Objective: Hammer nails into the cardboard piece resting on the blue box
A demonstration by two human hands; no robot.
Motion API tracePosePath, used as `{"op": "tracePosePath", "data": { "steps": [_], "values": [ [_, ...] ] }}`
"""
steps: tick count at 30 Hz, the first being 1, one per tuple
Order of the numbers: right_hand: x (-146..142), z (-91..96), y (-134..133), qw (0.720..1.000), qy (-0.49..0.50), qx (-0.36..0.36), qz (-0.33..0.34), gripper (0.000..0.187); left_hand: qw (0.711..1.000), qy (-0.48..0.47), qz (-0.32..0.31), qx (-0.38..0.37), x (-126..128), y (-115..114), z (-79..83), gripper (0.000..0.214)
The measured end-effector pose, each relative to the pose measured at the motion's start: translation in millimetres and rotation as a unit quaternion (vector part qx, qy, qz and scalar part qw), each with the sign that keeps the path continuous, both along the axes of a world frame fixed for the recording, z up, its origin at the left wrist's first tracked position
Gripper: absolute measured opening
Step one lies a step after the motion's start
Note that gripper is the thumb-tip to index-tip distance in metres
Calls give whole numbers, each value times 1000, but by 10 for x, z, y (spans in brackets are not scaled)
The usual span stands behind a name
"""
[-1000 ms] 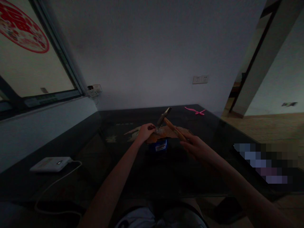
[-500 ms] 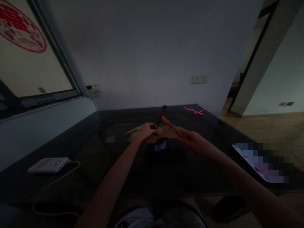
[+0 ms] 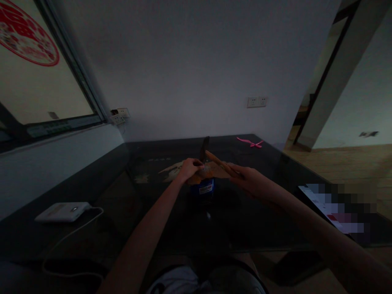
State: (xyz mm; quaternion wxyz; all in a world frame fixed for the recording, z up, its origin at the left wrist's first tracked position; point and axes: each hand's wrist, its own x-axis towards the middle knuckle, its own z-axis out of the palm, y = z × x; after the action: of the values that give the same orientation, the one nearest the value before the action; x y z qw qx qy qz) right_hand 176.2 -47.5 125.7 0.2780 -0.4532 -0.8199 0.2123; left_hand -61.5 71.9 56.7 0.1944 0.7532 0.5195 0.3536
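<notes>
My right hand (image 3: 249, 179) is wrapped round the wooden handle of a hammer (image 3: 219, 160). The hammer's dark head (image 3: 204, 149) rises just beyond my left fingertips. A brown piece of cardboard (image 3: 214, 169) lies under both hands, with a blue box (image 3: 206, 188) beneath it. My left hand (image 3: 190, 168) rests on the cardboard's left part, thumb and fingers pinched together. Whatever sits between those fingertips is too small and dark to make out.
On the dark table (image 3: 153, 228), a white power bank (image 3: 63, 212) with a cable (image 3: 73, 232) lies at left. A pink ribbon (image 3: 252, 143) is at the far right, and a partly blurred flat sheet (image 3: 321, 210) by the right edge. A wall (image 3: 190, 81) stands behind.
The hammer's head has shifted slightly left and stands more upright. My left hand and the cardboard have stayed almost in place.
</notes>
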Motion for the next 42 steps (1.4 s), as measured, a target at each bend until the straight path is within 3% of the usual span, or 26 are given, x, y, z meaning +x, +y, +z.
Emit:
{"op": "tracePosePath", "data": {
  "steps": [6,13,18,20,23,27,29,31,32,34,37,42],
  "values": [
    [10,-65,17,999,16,-45,-17,42,1000,24,13,-2,6,-33,36,19],
    [42,-15,-19,998,35,-52,-7,40,1000,15,5,-2,20,-30,28,15],
    [114,-86,-25,994,72,-75,14,43,998,-17,-51,13,-81,-37,9,27],
    [162,-141,-43,992,87,-95,5,47,997,-39,-53,35,-154,-86,32,37],
    [226,-260,-78,984,133,-118,-6,51,990,-71,5,122,-233,-297,107,34],
    [213,-505,-59,952,262,-157,-24,55,976,-44,56,206,-205,-796,116,22],
    [165,-642,-9,921,349,-172,-16,55,983,44,-17,175,-149,-1019,16,23],
    [115,-755,44,885,428,-185,16,48,971,151,-137,125,-100,-1153,-135,23],
    [96,-795,63,867,458,-192,31,42,959,192,-179,107,-85,-1184,-215,23],
    [76,-844,78,841,495,-213,51,32,945,240,-205,89,-81,-1188,-353,22],
    [88,-875,62,823,511,-240,61,24,950,258,-160,80,-118,-1136,-462,18],
    [104,-960,77,810,524,-247,90,19,949,289,-121,47,-165,-1120,-477,15]
  ]
}}
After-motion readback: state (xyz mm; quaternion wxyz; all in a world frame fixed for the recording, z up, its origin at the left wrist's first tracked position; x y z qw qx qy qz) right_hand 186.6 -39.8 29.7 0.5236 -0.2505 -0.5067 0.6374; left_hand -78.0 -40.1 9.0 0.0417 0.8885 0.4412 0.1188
